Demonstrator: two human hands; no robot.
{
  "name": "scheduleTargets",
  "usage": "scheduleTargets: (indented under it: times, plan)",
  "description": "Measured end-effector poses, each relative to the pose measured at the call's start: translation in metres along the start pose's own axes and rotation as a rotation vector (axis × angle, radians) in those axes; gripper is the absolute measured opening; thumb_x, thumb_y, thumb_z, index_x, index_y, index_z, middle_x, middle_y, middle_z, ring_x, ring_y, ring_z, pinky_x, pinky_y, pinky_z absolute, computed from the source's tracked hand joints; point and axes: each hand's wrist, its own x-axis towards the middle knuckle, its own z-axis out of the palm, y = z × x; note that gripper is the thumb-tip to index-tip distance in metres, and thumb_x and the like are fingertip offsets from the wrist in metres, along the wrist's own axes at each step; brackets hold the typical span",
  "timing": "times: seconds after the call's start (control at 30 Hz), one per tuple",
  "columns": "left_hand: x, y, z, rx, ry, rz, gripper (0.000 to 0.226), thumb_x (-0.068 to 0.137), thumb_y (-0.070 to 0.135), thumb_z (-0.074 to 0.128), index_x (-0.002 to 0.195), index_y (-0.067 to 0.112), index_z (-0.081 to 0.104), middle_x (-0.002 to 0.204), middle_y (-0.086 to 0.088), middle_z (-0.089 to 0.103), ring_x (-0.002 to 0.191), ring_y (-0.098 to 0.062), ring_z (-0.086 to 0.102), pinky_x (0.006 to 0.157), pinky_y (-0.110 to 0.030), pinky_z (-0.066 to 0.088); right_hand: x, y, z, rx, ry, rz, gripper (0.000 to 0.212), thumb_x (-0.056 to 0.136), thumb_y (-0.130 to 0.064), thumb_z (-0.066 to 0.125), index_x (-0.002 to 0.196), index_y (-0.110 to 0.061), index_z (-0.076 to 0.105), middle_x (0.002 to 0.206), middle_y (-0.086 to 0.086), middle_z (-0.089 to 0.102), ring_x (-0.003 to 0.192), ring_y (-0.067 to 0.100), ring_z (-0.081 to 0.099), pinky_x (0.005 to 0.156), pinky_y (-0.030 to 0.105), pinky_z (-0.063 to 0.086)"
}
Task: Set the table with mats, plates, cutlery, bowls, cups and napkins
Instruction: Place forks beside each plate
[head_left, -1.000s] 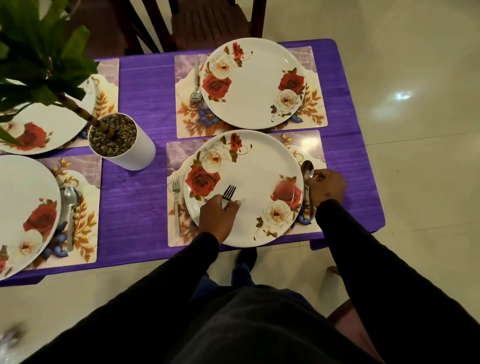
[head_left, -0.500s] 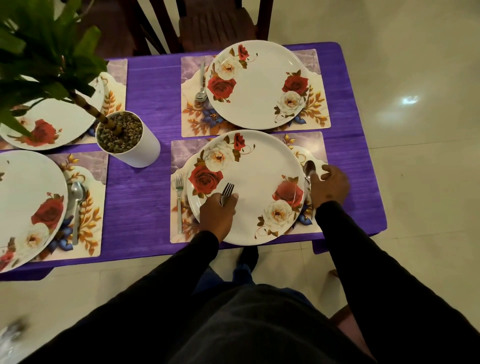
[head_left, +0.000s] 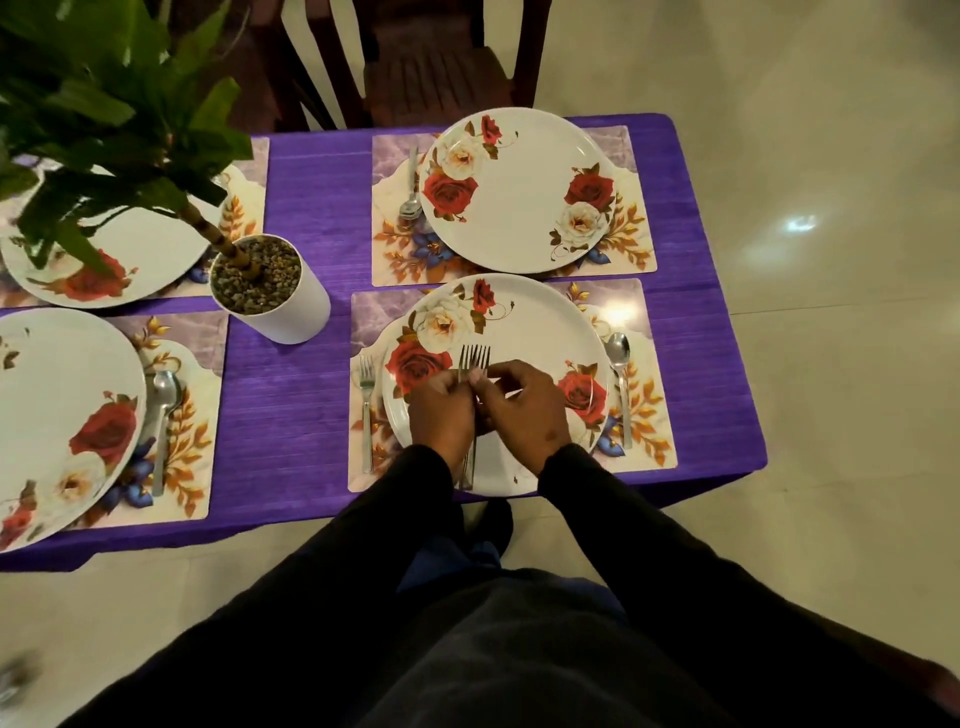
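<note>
Now both hands met over the near white round plate with red and cream roses (head_left: 524, 332). The left hand (head_left: 441, 410) had its fingers curled round a small bunch of shiny metal forks (head_left: 474, 358), and the right hand (head_left: 524, 410) pinched the same bunch with thumb and fingertips. The fork tips pointed away from the person, and the handles stuck out under the hands near the plate's close rim.

A second ago the right hand was beside the plate at the shiny metal spoon (head_left: 619, 384). That spoon lay alone on the right side of the near flowery place mat (head_left: 649, 415), and the right hand had come across to the forks. The left hand was already holding forks over the plate back then.

One lone metal fork (head_left: 367, 410) lay on the left side of the same mat, just beside the plate.

The white round plant pot (head_left: 280, 312) held little brown stones and a green leafy plant (head_left: 104, 130). It stood left of the mat on the purple table (head_left: 291, 395).

The far rose plate (head_left: 519, 192) sat on its own mat with a far metal spoon (head_left: 411, 187) at its left. Two more rose plates showed at the left, and the near left plate (head_left: 57, 415) had a left metal spoon (head_left: 163, 415) beside it.

The near mat reached close to the table's front edge. Bare purple table lay between the two near mats.
</note>
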Motion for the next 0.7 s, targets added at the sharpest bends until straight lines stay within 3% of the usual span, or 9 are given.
scheduleTargets:
  times: [0.07, 0.13, 0.23, 0.33, 0.43, 0.6, 0.7]
  plan:
    - [0.004, -0.002, 0.001, -0.027, 0.055, 0.000, 0.017, 0.097, 0.015, 0.066, 0.082, 0.008, 0.071, 0.078, -0.010, 0.072, 0.073, -0.023, 0.069, 0.064, -0.035, 0.060, -0.007, -0.002, -0.001, 0.038, -0.045, 0.057, 0.039, 0.094, -0.053, 0.059, 0.107, -0.017, 0.069, 0.088, -0.002, 0.072, 0.071, 0.012, 0.070, 0.064, 0.031, 0.059]
    - [0.006, -0.005, 0.004, -0.072, 0.074, -0.023, 0.014, 0.094, 0.015, 0.070, 0.079, 0.013, 0.070, 0.079, -0.004, 0.074, 0.078, -0.023, 0.072, 0.074, -0.040, 0.061, -0.009, -0.001, -0.005, 0.066, -0.076, 0.104, 0.034, 0.096, -0.043, 0.059, 0.114, -0.014, 0.064, 0.089, 0.002, 0.071, 0.064, 0.016, 0.071, 0.056, 0.032, 0.060]
    - [0.009, -0.003, 0.014, -0.164, 0.035, -0.046, 0.006, 0.094, 0.016, 0.069, 0.090, 0.018, 0.073, 0.089, -0.002, 0.078, 0.087, -0.023, 0.075, 0.083, -0.044, 0.061, -0.004, -0.003, -0.013, 0.058, -0.088, 0.127, 0.031, 0.097, -0.029, 0.060, 0.125, -0.014, 0.058, 0.100, 0.001, 0.068, 0.078, 0.021, 0.071, 0.060, 0.036, 0.062]
    - [0.009, 0.007, 0.025, -0.230, 0.046, -0.062, 0.004, 0.096, 0.015, 0.065, 0.096, 0.014, 0.069, 0.082, 0.002, 0.076, 0.073, -0.014, 0.074, 0.067, -0.031, 0.060, 0.001, -0.005, -0.024, 0.144, -0.128, 0.129, 0.033, 0.095, -0.015, 0.062, 0.128, -0.015, 0.055, 0.104, -0.001, 0.065, 0.083, 0.022, 0.069, 0.056, 0.030, 0.060]
    - [0.012, 0.018, 0.039, -0.263, 0.077, -0.084, 0.012, 0.096, 0.018, 0.067, 0.092, 0.007, 0.063, 0.076, -0.002, 0.069, 0.065, -0.016, 0.068, 0.057, -0.026, 0.055, 0.013, -0.007, -0.040, 0.157, -0.167, 0.054, 0.040, 0.092, -0.014, 0.067, 0.130, -0.016, 0.057, 0.101, -0.001, 0.065, 0.082, 0.024, 0.069, 0.059, 0.039, 0.062]
    - [0.015, 0.027, 0.082, -0.294, 0.119, -0.090, 0.016, 0.094, 0.022, 0.070, 0.086, 0.009, 0.065, 0.081, -0.012, 0.072, 0.077, -0.031, 0.071, 0.076, -0.051, 0.060, 0.045, 0.006, -0.080, 0.245, -0.251, 0.013, 0.037, 0.090, -0.007, 0.070, 0.125, -0.017, 0.065, 0.084, 0.007, 0.064, 0.064, 0.019, 0.063, 0.051, 0.031, 0.056]
    - [0.011, 0.026, 0.113, -0.361, 0.155, -0.102, 0.019, 0.092, 0.018, 0.073, 0.078, 0.010, 0.064, 0.081, -0.016, 0.071, 0.082, -0.039, 0.073, 0.080, -0.056, 0.058, 0.063, 0.020, -0.111, 0.246, -0.317, -0.006, 0.036, 0.088, -0.005, 0.071, 0.118, -0.024, 0.068, 0.083, 0.005, 0.065, 0.064, 0.015, 0.062, 0.050, 0.028, 0.052]
